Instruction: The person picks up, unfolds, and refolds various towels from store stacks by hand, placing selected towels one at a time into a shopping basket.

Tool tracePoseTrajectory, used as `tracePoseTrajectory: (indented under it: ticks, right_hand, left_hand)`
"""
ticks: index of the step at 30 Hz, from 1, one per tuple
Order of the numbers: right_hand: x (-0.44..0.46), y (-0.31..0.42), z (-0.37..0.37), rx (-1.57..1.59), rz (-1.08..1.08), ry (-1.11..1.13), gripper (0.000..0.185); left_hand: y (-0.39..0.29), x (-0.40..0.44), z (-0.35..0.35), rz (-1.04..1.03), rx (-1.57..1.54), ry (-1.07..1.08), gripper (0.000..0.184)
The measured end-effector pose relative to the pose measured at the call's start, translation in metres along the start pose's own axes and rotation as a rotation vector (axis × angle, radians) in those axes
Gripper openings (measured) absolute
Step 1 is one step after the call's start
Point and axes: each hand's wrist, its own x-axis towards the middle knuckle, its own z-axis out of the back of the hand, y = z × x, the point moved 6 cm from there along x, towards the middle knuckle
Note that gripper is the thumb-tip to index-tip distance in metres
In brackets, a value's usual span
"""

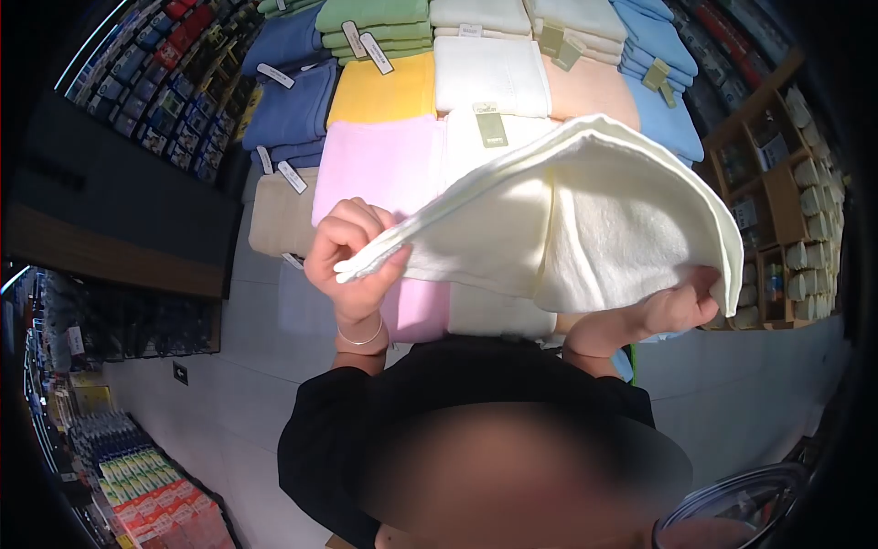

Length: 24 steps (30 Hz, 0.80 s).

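A cream-white towel (pixel 604 220) is stretched between my two hands, folded over with its edge arching upward. My left hand (pixel 355 252) is closed around its left corner, thumb on the near side. On the right, my right hand (pixel 686 302) grips the towel near its lower right corner; part of those fingers is hidden behind the cloth. Beneath the towel lie a pink folded towel (pixel 380 165) and a white folded towel (pixel 462 146) with a green-grey tag (pixel 490 125).
Behind are stacks of folded towels: blue (pixel 288 105), yellow (pixel 384 87), green (pixel 393 18), peach (pixel 590 91) and light blue (pixel 663 110). A beige towel (pixel 279 215) sits at the left edge. Shelves (pixel 768 183) stand right; boxed goods (pixel 165 508) are lower left.
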Motion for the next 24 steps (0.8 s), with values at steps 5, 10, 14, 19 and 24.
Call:
tracePoseTrajectory:
  ticks: [5,10,14,19,24]
  right_hand:
    - [0.031,0.038,0.006,0.352,0.329,0.919,0.042]
    - [0.016,0.057,0.001,0.379,0.406,1.071,0.03]
    - [0.031,0.052,0.001,0.508,0.399,1.102,0.033]
    - [0.037,0.002,-0.042,0.284,-0.02,0.304,0.021]
    - [0.032,-0.1,-0.135,-0.605,0.146,0.93,0.023]
  left_hand:
    - [-0.039,0.005,0.04,-0.243,0.182,-0.142,0.038]
    - [-0.082,0.0,0.068,-0.386,0.045,0.248,0.033]
    - [-0.096,0.007,0.071,-0.411,0.083,0.36,0.031]
    - [-0.038,0.065,0.052,-0.185,0.307,-0.27,0.034]
    - [0.144,0.109,0.088,0.341,0.962,0.085,0.037]
